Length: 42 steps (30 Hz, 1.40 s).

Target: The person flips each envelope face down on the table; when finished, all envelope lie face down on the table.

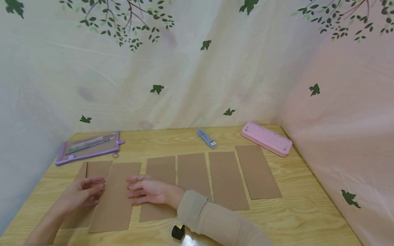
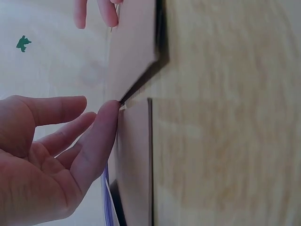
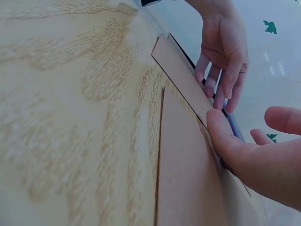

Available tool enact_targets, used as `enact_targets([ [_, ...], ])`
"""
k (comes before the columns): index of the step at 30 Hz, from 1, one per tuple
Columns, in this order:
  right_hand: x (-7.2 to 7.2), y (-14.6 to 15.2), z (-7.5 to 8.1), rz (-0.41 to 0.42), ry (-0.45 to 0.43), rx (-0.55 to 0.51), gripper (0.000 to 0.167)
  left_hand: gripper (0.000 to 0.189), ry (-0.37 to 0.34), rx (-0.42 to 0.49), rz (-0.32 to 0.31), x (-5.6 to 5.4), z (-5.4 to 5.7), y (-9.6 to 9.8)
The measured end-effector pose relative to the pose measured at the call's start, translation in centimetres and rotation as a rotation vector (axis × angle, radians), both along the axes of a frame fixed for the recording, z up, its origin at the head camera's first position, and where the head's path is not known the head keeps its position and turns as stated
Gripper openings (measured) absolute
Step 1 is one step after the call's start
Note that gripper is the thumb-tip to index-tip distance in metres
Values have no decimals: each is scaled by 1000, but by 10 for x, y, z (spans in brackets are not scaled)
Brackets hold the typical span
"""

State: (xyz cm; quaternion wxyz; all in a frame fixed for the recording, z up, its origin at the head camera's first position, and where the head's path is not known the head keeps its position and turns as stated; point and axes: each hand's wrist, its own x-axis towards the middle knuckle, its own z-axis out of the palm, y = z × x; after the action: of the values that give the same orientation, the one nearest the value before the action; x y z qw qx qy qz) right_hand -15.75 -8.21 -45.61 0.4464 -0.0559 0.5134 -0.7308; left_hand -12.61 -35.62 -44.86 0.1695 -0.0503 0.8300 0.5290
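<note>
Several brown cardboard rectangles lie in a row across the wooden table. Both hands are at the second cardboard rectangle from the left [image 1: 115, 201]. My left hand [image 1: 80, 194] is over the leftmost cardboard rectangle [image 1: 100, 169], its fingers loosely bent and its thumb tip [image 2: 111, 110] at the second one's left edge. On the other side, my right hand [image 1: 150, 192] touches that rectangle's right edge, fingers extended, thumb [image 3: 221, 129] along the edge. Part of the third cardboard rectangle [image 1: 160, 167] is hidden under the right hand and wrist.
A purple-edged clear pouch [image 1: 89, 145] with pens lies at the back left. Behind the row are a blue item in clear packaging [image 1: 207, 138] and a pink case [image 1: 267, 138]. A small black object [image 1: 178, 232] sits near the front, beside the right sleeve [image 1: 197, 212].
</note>
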Motion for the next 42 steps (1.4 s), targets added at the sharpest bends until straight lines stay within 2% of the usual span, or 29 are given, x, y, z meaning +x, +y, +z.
enact_targets([
  [5,1,1,1,-7,16,11,47,56,-9,34,11,0,0,2],
  [10,2,1,2,-10,27,17,48,56,6,82,-8,3,-2,6],
  [25,3,2,1,-20,11,19,46,56,-2,99,-17,2,-3,6],
  [29,5,-1,3,-12,-20,-15,47,57,8,66,-47,0,0,4],
  [35,8,-13,6,12,-47,-71,45,57,109,-13,-83,-4,7,-3],
  [42,13,-47,1,-23,-127,-146,43,65,140,-248,-69,-9,8,-19],
])
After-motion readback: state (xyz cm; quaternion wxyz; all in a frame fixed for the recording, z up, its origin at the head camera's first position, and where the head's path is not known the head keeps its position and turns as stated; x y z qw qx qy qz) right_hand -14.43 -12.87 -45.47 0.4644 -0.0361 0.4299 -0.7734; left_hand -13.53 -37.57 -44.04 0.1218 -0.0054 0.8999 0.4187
